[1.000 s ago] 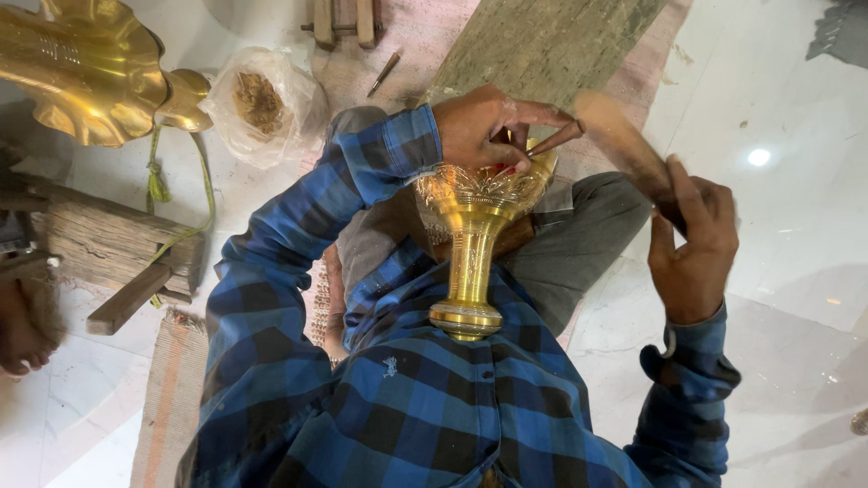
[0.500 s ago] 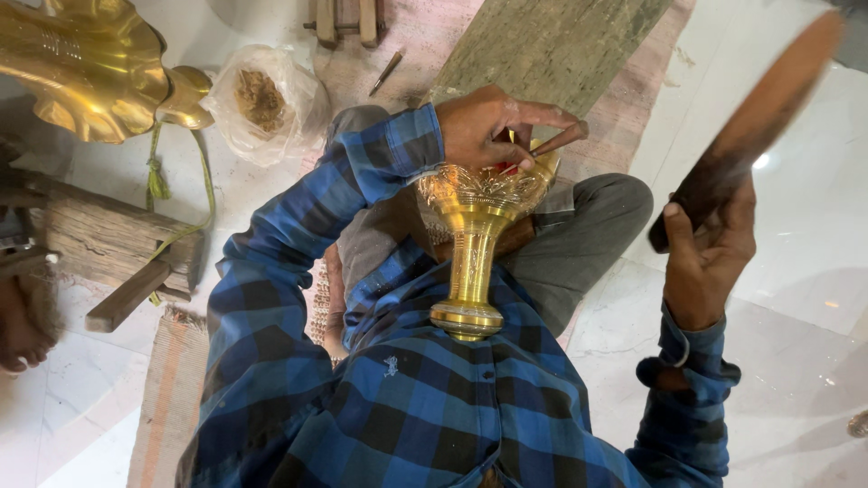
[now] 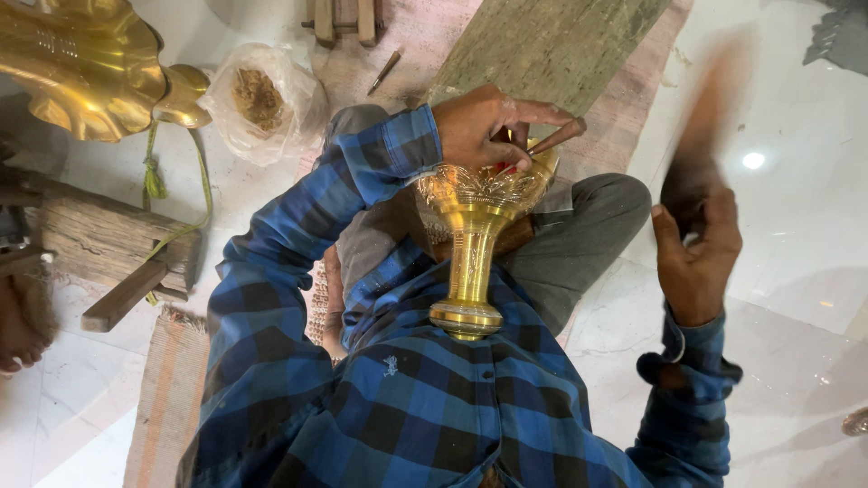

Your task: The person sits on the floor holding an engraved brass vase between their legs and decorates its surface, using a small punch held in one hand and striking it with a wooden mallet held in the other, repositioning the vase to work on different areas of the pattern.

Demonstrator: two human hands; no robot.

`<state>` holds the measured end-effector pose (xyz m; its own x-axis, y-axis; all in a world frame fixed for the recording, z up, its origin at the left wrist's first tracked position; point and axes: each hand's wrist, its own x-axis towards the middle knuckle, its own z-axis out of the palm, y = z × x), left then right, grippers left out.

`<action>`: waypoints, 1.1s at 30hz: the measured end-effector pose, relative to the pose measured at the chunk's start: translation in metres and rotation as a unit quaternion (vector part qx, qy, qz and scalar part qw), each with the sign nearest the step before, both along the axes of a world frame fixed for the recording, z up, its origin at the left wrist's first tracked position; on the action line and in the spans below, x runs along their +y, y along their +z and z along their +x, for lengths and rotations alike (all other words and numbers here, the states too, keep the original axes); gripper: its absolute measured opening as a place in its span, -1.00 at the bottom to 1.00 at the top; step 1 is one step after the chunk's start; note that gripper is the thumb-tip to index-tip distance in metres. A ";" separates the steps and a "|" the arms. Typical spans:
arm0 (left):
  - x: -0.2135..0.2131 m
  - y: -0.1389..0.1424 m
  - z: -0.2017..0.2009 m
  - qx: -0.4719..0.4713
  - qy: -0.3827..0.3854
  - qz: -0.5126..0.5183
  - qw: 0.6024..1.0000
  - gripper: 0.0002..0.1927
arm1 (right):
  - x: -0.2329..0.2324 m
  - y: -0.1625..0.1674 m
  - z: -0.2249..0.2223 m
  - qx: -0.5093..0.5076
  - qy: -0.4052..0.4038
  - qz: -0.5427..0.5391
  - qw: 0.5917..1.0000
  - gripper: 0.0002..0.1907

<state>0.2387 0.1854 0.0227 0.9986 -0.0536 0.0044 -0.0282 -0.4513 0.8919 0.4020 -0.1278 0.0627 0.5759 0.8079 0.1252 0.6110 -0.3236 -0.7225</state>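
At frame centre, the left hand (image 3: 484, 126) pinches a thin pointed metal punch (image 3: 556, 137) against the rim of the ornate golden brass goblet-shaped stand (image 3: 475, 235), braced between lap and chest. At right, the right hand (image 3: 696, 258) is wrapped around a dark wooden mallet (image 3: 701, 136) (motion-blurred). This looks like the chasing step; the next blow needs the punch held steady.

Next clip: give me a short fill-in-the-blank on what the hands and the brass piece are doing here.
1. The left hand pinches a thin tool against the ornate rim of a ____-coloured goblet-shaped stand.
2. The right hand grips a dark wooden striker that is raised and ____ by motion.
3. The stand's round foot presses against the person's blue ____ shirt.

Missing words: gold; blurred; checked
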 end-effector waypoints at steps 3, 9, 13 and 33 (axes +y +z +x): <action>0.001 0.001 -0.004 -0.023 -0.004 0.008 1.000 -0.30 | 0.003 0.005 -0.003 -0.072 0.003 0.000 0.997 -0.37; 0.003 0.001 -0.005 -0.013 -0.010 0.011 1.000 -0.32 | 0.006 0.006 -0.006 -0.176 0.002 -0.041 0.984 -0.34; 0.002 -0.003 -0.005 -0.112 -0.004 0.011 0.994 -0.30 | 0.003 0.001 -0.005 0.183 -0.039 0.074 0.980 -0.40; 0.004 -0.007 -0.009 -0.071 0.009 0.006 0.997 -0.27 | 0.007 0.013 0.004 -0.087 0.034 -0.014 0.995 -0.41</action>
